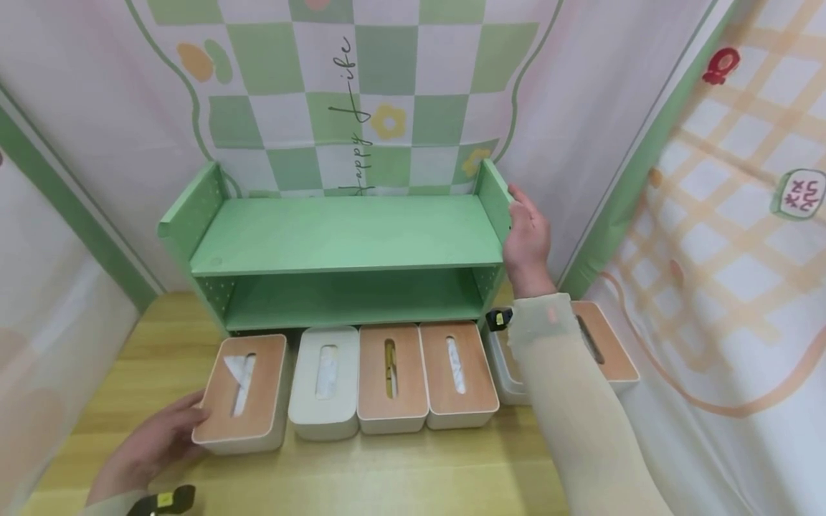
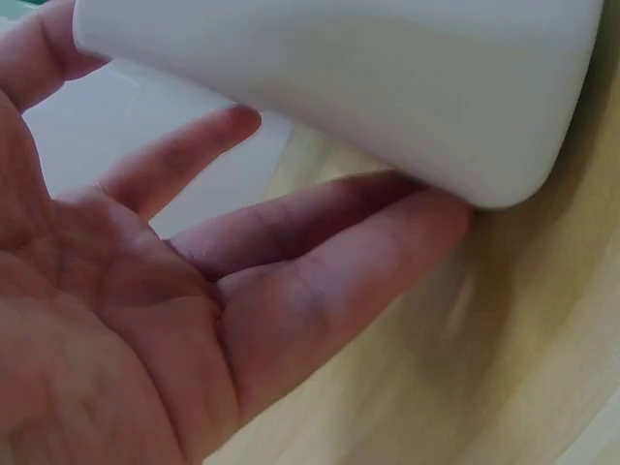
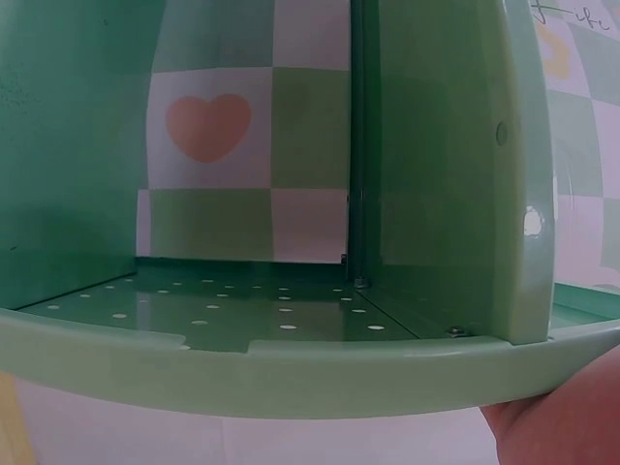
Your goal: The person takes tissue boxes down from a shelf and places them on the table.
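My left hand (image 1: 158, 441) is at the left side of the leftmost tissue box (image 1: 261, 387), a white box with a wooden lid and a tissue poking from its slot. In the left wrist view, the fairly straight fingers (image 2: 358, 281) touch the lower edge of a white box wall (image 2: 387, 87). My right hand (image 1: 529, 240) lies against the outer face of the right side panel of a green two-tier shelf (image 1: 348, 233). Only a bit of that hand (image 3: 572, 417) shows in the right wrist view, behind the panel; its fingertips are hidden there.
Beside the leftmost box stand a white-lidded box (image 1: 303, 387) and two wooden-lidded boxes (image 1: 409, 380) (image 1: 477, 380), in front of the shelf. Another wooden-lidded box (image 1: 613, 347) is partly behind my right arm. A wooden table (image 1: 387, 473) carries everything; patterned curtains (image 1: 729, 287) surround it.
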Available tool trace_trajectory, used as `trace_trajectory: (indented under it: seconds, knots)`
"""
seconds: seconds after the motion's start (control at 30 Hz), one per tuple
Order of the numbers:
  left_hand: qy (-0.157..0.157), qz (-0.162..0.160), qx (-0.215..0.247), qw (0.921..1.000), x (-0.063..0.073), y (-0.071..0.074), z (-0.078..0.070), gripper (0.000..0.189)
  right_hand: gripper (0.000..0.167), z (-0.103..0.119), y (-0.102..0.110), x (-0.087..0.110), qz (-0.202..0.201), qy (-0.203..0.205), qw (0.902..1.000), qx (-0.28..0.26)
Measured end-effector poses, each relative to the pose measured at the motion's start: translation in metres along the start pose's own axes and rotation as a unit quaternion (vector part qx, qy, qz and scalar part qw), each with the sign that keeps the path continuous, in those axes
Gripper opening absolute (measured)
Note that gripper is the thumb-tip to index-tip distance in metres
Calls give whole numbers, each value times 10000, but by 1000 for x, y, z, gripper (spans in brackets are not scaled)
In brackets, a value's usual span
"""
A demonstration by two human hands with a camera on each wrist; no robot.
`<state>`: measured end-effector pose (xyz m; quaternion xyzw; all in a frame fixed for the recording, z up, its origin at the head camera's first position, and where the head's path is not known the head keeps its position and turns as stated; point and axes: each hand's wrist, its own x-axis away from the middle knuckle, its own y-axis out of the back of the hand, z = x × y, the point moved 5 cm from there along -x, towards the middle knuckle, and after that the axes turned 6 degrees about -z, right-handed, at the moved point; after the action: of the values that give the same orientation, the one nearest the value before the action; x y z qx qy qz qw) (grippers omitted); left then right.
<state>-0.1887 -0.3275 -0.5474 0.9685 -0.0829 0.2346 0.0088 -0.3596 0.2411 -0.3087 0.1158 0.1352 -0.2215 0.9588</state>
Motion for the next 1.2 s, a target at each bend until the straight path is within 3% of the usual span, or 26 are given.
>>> trace_trajectory:
  seconds: [0.07, 0.2, 0.5, 0.73, 1.2]
  knots:
    - [83, -283, -165, 9994, 1, 0, 0, 78, 44, 0, -1, 0, -5, 27, 10000, -15]
    - [147, -507, -416, 9977, 1, -2, -1, 78, 45, 0, -1, 0, -58, 79, 10000, -6]
    - [-156, -136, -424, 9989, -8, -16, -9, 77, 45, 0, 1, -1, -113, -49, 9999, 22]
    - [-169, -529, -550, 9969, -10, -17, -12, 75, 45, 1, -1, -1, -4, -139, 9999, 16]
    - [-201, -741, -551, 9955, -8, -19, -11, 72, 43, -3, -2, -3, 165, -252, 9995, 1]
